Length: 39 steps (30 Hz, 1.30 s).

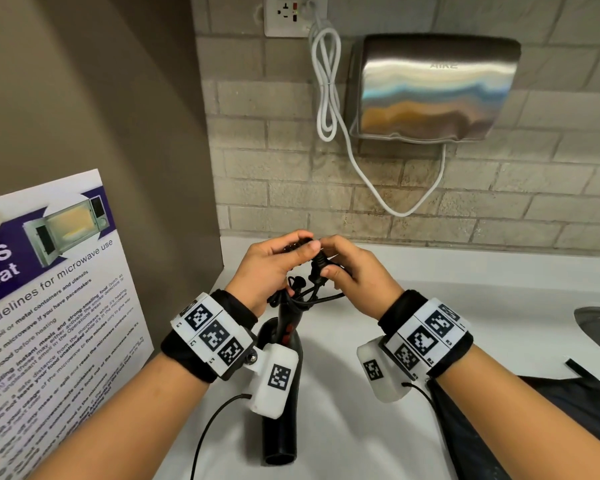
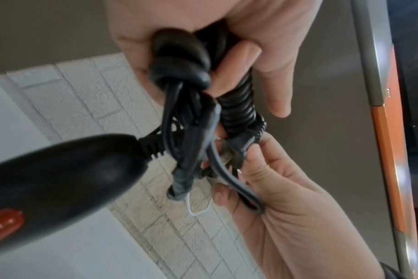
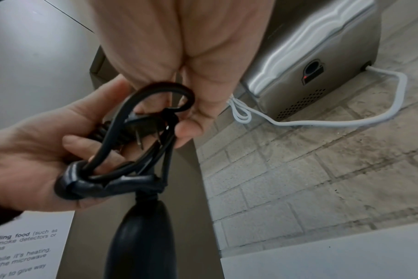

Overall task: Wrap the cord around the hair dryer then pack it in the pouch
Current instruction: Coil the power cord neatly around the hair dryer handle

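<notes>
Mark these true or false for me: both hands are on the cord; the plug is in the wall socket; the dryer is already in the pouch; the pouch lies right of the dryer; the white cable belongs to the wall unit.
1. Both hands are on the cord. True: the left hand and right hand hold it.
2. The plug is in the wall socket. False: it is bare between the hands.
3. The dryer is in the pouch. False: it is outside it, over the counter.
4. The pouch lies right of the dryer. True.
5. The white cable runs to the wall unit. True.
</notes>
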Each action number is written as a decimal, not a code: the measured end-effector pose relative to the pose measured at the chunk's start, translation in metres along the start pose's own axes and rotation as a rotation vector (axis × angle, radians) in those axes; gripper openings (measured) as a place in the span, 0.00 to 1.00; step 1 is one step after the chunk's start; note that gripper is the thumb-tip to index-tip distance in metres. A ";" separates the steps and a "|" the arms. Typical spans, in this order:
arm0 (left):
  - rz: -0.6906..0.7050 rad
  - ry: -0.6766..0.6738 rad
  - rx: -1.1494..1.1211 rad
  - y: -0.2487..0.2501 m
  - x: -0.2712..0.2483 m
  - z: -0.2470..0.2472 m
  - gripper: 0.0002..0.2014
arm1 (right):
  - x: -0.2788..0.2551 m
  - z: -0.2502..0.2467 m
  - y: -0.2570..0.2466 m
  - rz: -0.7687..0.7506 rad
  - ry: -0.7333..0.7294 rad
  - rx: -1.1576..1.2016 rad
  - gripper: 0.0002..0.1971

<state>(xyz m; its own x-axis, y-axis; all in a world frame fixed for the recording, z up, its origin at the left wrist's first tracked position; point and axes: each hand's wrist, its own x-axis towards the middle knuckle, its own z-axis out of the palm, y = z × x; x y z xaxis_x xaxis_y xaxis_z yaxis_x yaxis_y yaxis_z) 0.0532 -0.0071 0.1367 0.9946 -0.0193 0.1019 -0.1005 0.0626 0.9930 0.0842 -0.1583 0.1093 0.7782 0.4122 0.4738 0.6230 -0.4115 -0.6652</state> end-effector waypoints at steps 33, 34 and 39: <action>0.023 -0.058 0.089 -0.004 0.003 0.003 0.19 | -0.011 0.014 -0.013 0.098 0.169 0.317 0.16; 0.027 -0.061 0.086 -0.005 0.003 0.002 0.19 | -0.012 0.013 -0.015 0.104 0.144 0.364 0.12; 0.081 -0.058 0.077 -0.008 0.002 0.004 0.18 | -0.011 0.010 -0.017 0.220 0.163 0.477 0.08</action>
<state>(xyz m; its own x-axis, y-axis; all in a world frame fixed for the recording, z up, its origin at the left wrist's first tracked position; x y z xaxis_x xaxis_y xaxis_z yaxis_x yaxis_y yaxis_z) 0.0561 -0.0114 0.1295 0.9803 -0.0748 0.1829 -0.1842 -0.0103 0.9828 0.0640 -0.1482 0.1099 0.9116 0.2117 0.3524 0.3691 -0.0441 -0.9283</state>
